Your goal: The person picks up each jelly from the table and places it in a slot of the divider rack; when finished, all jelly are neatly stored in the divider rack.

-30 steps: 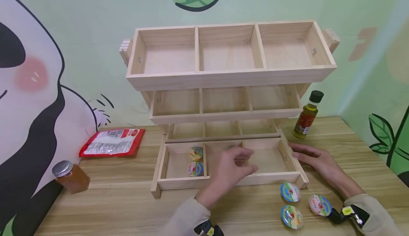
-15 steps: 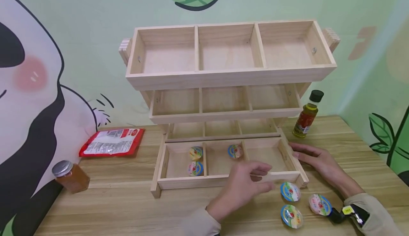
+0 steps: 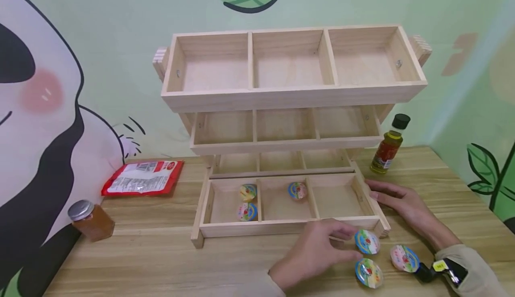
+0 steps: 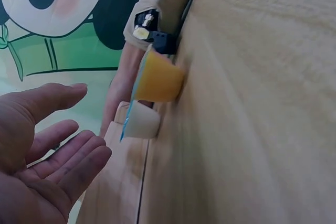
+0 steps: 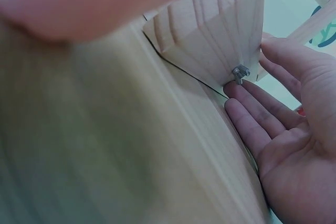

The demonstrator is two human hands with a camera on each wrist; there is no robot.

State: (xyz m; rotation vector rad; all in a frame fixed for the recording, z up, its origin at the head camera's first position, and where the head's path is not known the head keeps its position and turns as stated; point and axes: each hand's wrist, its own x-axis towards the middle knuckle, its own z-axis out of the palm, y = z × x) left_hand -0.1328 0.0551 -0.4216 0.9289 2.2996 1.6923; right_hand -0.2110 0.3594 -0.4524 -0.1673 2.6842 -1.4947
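My left hand [image 3: 318, 252] hovers low in front of the wooden rack, thumb and fingers parted. Its fingertips are right at two small jelly cups with printed lids, one farther back [image 3: 367, 242] and one nearer [image 3: 369, 273]. The left wrist view shows nothing between the fingers of that hand; an orange cup [image 4: 160, 80] and a whitish cup [image 4: 143, 120] are just beyond. A third cup [image 3: 404, 258] lies by the right wrist. My right hand [image 3: 398, 201] rests against the rack's right end, fingers extended beside a metal wing nut [image 5: 240, 72].
The tiered wooden rack [image 3: 293, 95] has divided trays. Its bottom tray [image 3: 253, 230] holds two cups in the left compartment and one cup [image 3: 297, 190] in the middle. An oil bottle [image 3: 389, 145] stands right; a red packet [image 3: 142, 178] and a lidded jar [image 3: 91, 221] are left.
My left hand has let go of a cup in the bottom tray's middle compartment and moved right and toward the front, to the loose cups. The right hand stays in place.
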